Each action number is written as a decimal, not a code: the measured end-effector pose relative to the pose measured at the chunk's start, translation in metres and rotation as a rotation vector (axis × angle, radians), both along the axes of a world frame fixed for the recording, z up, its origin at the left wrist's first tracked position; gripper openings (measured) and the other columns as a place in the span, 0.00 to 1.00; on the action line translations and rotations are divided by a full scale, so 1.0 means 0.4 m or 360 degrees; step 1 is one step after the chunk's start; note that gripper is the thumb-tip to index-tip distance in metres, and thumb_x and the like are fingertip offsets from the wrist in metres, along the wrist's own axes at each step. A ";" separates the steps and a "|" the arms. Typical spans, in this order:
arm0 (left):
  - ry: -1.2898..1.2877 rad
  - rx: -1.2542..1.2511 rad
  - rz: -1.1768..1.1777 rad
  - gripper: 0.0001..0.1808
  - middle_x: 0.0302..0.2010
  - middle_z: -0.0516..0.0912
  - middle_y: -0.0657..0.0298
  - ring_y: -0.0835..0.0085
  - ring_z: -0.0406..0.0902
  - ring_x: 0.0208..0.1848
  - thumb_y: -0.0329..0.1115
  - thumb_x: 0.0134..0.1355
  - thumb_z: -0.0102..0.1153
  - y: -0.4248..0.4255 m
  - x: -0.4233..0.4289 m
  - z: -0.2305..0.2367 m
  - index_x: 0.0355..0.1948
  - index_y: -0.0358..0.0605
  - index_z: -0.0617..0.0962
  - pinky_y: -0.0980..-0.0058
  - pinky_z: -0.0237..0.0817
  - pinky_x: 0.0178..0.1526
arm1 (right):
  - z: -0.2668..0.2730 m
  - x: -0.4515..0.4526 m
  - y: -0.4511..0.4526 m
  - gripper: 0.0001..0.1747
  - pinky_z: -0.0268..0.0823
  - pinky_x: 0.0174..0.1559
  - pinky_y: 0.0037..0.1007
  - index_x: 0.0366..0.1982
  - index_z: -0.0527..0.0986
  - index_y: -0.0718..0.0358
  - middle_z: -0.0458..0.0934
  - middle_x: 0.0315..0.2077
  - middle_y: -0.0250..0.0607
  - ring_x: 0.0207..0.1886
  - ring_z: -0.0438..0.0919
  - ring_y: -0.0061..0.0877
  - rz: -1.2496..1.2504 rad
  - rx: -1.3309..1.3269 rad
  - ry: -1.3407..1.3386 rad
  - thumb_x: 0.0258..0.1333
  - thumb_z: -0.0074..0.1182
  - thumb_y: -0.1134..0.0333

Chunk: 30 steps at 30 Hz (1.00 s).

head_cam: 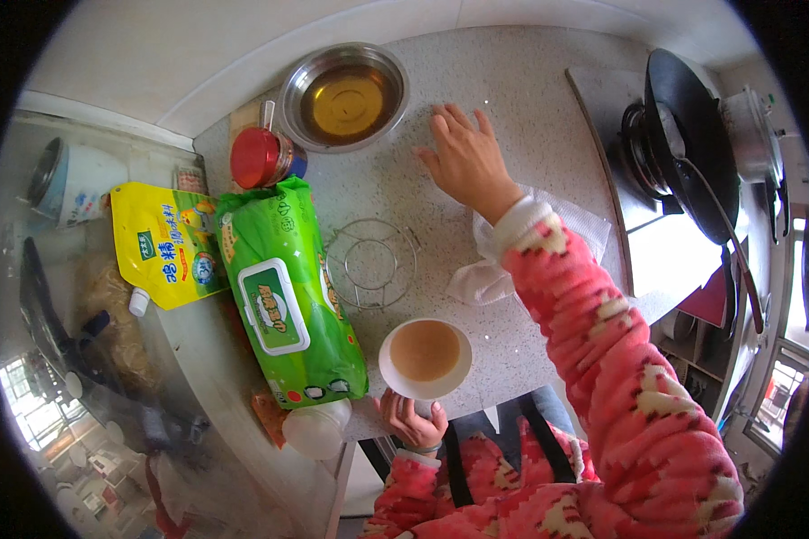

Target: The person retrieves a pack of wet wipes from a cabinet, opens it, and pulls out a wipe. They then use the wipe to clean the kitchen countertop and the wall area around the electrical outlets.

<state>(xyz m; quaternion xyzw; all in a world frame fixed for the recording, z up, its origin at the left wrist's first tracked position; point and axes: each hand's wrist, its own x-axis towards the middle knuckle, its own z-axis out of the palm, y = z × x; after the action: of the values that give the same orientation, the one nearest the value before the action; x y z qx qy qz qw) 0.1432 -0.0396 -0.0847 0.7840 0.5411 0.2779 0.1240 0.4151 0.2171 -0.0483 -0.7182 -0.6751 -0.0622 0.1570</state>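
Note:
A white bowl [425,358] of light brown liquid stands near the counter's front edge. My left hand [412,421] is at its near side, fingers curled; the bowl hides part of them, so I cannot tell whether they grip it. My right hand [464,151] reaches over the far part of the counter with fingers spread and nothing in it. Left of it sits a steel basin [344,98] with amber liquid. A round wire rack [372,263] lies between basin and bowl. Beside my right sleeve is a crumpled white cloth [483,281].
A green wipes pack [296,296], a yellow seasoning pouch [168,244] and a red-lidded jar [255,158] line the left side. A translucent plastic container [315,429] is at the front left. On the right, a black wok [694,148] with a ladle sits tilted over a stove, beside a pot [752,138].

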 end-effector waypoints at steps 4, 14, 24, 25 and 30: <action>-0.0006 -0.0006 0.0003 0.24 0.50 0.66 0.50 0.53 0.61 0.55 0.43 0.57 0.48 0.001 0.000 0.001 0.50 0.38 0.65 0.43 0.47 0.61 | -0.012 0.004 0.004 0.25 0.53 0.57 0.47 0.40 0.69 0.70 0.71 0.47 0.48 0.57 0.65 0.37 -0.0013 -0.0124 0.0002 0.51 0.52 0.54; 0.0014 0.0008 -0.0020 0.24 0.51 0.65 0.48 0.51 0.61 0.55 0.42 0.58 0.48 0.003 -0.003 0.005 0.50 0.37 0.65 0.43 0.48 0.60 | 0.068 0.047 -0.060 0.15 0.61 0.52 0.39 0.39 0.71 0.65 0.75 0.40 0.47 0.50 0.70 0.36 -0.0066 0.0203 0.1203 0.57 0.46 0.61; -0.0082 0.0003 -0.0028 0.23 0.51 0.64 0.49 0.52 0.62 0.55 0.41 0.59 0.48 0.001 -0.007 -0.004 0.50 0.36 0.64 0.46 0.48 0.60 | 0.081 -0.034 -0.335 0.10 0.64 0.44 0.29 0.26 0.68 0.61 0.69 0.27 0.35 0.38 0.67 0.28 0.0324 0.0474 0.4892 0.60 0.40 0.66; -0.0075 0.0000 -0.0033 0.23 0.51 0.64 0.49 0.52 0.62 0.55 0.41 0.59 0.48 0.003 -0.004 -0.006 0.50 0.36 0.64 0.46 0.48 0.60 | 0.088 -0.039 -0.345 0.10 0.64 0.44 0.28 0.26 0.67 0.61 0.68 0.27 0.35 0.38 0.66 0.28 0.0359 0.0526 0.4942 0.60 0.40 0.66; -0.0073 -0.0013 0.0018 0.24 0.50 0.63 0.47 0.52 0.61 0.54 0.43 0.60 0.46 0.002 0.004 -0.007 0.50 0.34 0.64 0.48 0.50 0.60 | 0.116 -0.042 -0.379 0.08 0.65 0.44 0.26 0.26 0.68 0.61 0.66 0.26 0.34 0.37 0.65 0.24 0.0408 0.0498 0.4954 0.59 0.43 0.68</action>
<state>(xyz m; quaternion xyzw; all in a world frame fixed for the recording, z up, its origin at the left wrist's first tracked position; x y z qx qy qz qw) 0.1450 -0.0388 -0.0874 0.7738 0.5437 0.2941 0.1379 0.3983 0.0653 -0.0019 0.0082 0.1024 0.6576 0.7464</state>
